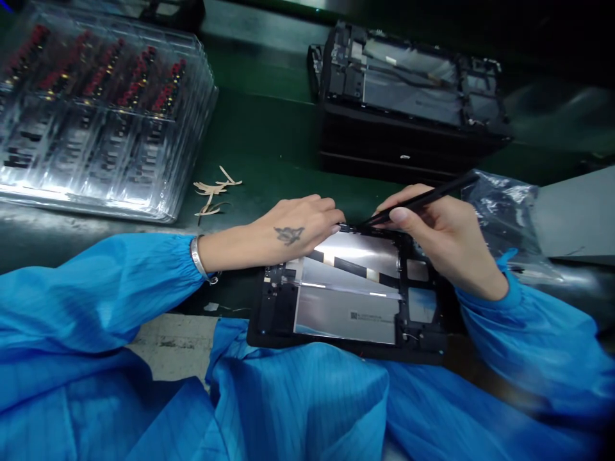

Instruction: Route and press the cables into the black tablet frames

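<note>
An opened tablet-like device (pixel 346 301) with a black frame and silver metal panels lies at the near edge of the green bench. My left hand (pixel 293 230) rests on its far left corner, fingertips pressing a small part at the top edge. My right hand (pixel 442 237) grips a thin black stick tool (pixel 423 198) like a pen, with its tip touching the device's top edge beside my left fingertips. Both arms wear blue sleeves, and a bracelet sits on my left wrist.
A stack of clear plastic trays (pixel 100 109) with small red-and-black parts stands far left. Several peeled tan strips (pixel 214 192) lie on the green surface. Stacked black device frames (pixel 408 96) sit behind. A crinkled plastic bag (pixel 509 211) and a grey box (pixel 576 218) are at right.
</note>
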A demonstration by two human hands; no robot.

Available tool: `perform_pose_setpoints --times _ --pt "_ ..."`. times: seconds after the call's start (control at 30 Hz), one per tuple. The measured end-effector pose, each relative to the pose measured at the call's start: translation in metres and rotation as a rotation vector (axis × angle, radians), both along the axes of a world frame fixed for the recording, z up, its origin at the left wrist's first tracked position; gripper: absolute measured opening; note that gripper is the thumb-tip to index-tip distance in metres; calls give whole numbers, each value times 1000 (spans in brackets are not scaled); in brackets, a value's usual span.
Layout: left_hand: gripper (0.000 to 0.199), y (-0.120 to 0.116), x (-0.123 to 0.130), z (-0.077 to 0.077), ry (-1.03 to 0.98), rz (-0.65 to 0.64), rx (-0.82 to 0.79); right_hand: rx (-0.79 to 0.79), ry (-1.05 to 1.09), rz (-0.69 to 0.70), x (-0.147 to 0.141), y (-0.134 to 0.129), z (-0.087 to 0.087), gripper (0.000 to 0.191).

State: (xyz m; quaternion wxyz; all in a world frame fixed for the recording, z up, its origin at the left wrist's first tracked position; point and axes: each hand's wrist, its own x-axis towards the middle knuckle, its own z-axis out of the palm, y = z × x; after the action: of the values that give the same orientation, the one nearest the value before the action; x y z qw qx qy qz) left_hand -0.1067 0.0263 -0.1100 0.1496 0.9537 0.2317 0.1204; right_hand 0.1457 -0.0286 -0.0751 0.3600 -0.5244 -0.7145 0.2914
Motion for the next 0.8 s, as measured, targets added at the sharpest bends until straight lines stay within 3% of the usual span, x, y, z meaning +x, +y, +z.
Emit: perform_pose_setpoints --times 0.3,0.7,0.8 --pt "36 -2 2 7 36 12 -13 50 -56 11 1 1 -1 25" --pt "37 -2 4 10 37 10 -35 -35 124 -14 -1 4 -6 27" --pt "38 -10 1 23 136 10 36 4 193 -90 5 2 -12 23"
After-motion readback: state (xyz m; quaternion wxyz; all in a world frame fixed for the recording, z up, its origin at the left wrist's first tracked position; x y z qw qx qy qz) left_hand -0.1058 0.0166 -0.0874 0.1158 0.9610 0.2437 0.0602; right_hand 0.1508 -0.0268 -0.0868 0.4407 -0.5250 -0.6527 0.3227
